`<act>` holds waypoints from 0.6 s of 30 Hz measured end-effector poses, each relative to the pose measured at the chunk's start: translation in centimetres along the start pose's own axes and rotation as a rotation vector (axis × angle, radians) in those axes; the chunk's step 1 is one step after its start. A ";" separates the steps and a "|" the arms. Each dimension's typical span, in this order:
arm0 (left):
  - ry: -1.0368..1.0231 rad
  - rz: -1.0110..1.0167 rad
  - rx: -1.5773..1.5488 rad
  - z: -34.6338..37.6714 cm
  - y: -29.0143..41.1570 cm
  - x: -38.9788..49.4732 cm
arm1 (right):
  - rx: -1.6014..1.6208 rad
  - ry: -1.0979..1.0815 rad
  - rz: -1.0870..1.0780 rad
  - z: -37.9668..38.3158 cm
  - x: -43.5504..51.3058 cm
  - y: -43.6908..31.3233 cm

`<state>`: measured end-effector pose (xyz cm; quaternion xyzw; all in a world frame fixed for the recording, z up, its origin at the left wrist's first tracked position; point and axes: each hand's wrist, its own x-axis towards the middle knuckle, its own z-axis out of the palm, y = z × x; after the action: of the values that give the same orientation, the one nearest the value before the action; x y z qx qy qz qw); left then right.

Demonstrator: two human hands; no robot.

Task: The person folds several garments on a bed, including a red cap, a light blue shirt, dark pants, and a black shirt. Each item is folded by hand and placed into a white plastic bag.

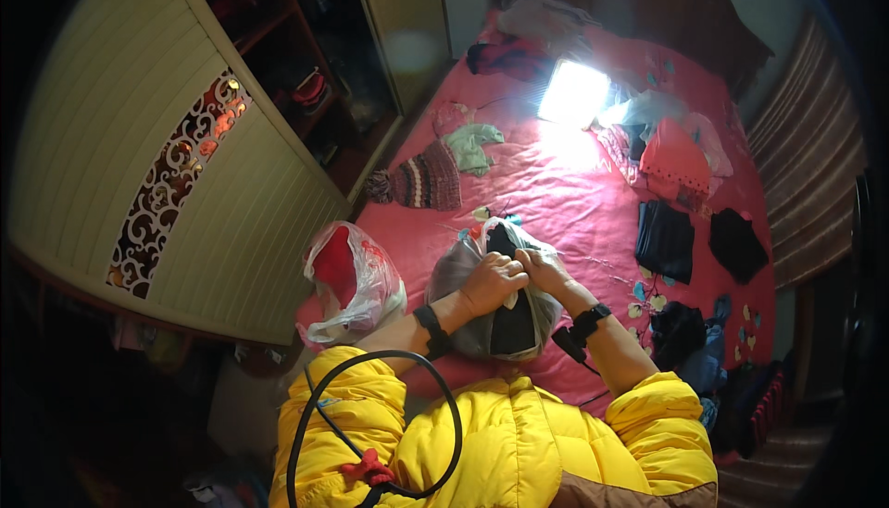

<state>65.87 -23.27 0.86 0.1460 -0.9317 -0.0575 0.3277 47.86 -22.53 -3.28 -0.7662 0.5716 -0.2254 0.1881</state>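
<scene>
Both of my hands meet over a full plastic bag (458, 268) standing on the pink bedspread (542, 188), with dark cloth showing through its opening. My left hand (494, 286) pinches the bag's gathered film from the left. From the right, my right hand (543, 270) pinches the same part, its fingertips close to the left ones. The exact grip is partly hidden by the fingers. Left of it stands a second plastic bag (361, 286), open at the top, with red cloth (335, 265) inside.
A striped knitted hat (427, 178) and green cloth (474, 147) lie beyond the bags. A bright lamp (574, 93) shines on the bed. Folded dark clothes (665, 240) and a red garment (675, 161) lie to the right. The wardrobe's sliding door (208, 209) borders the left side.
</scene>
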 end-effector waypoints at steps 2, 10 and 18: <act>0.041 -0.025 0.008 0.4 -0.2 -0.1 | 0.189 -0.112 0.163 -0.4 0.9 0.5; 0.174 -0.070 -0.015 1.9 -0.2 -0.8 | 1.065 -0.062 0.500 -0.9 -0.5 -1.4; 0.139 -0.194 -0.003 2.1 -0.2 -0.8 | 1.432 -0.133 0.468 -1.7 -2.0 -2.0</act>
<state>65.18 -23.17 -1.24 0.2388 -0.8882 -0.0800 0.3844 48.01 -20.11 -1.04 -0.3273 0.4206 -0.4491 0.7171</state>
